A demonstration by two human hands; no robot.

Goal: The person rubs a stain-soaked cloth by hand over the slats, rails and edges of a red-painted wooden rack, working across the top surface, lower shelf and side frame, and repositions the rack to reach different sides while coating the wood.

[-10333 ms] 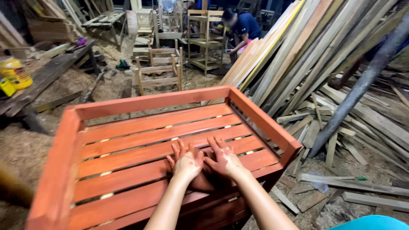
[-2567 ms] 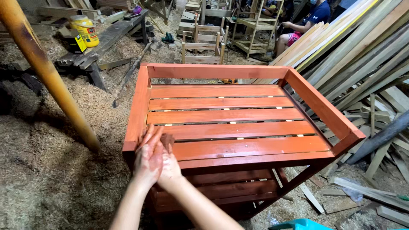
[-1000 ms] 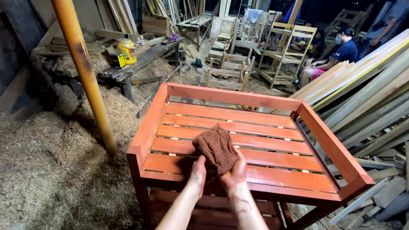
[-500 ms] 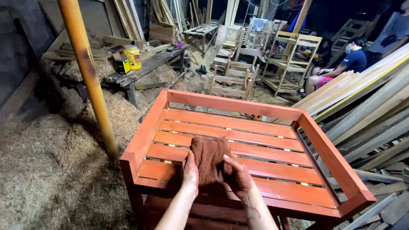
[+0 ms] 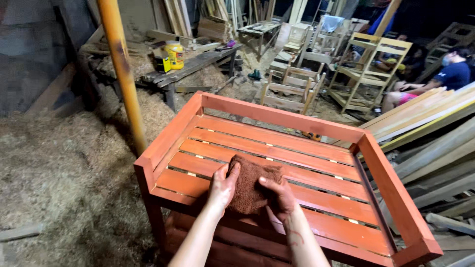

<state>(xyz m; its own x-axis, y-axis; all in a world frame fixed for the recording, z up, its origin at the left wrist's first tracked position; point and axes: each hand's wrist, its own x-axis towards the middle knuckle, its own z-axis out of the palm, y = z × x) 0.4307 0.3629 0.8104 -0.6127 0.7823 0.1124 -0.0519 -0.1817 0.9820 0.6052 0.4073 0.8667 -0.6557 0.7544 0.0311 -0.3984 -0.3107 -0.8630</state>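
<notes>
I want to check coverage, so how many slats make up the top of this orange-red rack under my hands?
5 slats show, running side to side from the far rail to the near edge. The brown rag and both hands, left hand and right hand, cover part of the nearer ones.

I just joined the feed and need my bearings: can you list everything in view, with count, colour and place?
Slatted wooden frame stained red-orange: one, centre, raised rails on three sides.
Reddish-brown cloth pad: one, on the near slats, under both hands.
Yellow-orange pole: one, upright, left of the frame.
Yellow plastic jug: one, on the rough plank bench behind the pole.
Sawdust and shavings: pale heap, floor at left.
Unpainted wooden frames: several, pale, background.
Long pale planks: many, leaning and stacked at right.
Person in a dark blue shirt: one, seated far right.
Left hand: stained red, gripping the cloth's left edge.
Right hand: stained red, gripping its right edge.
</notes>
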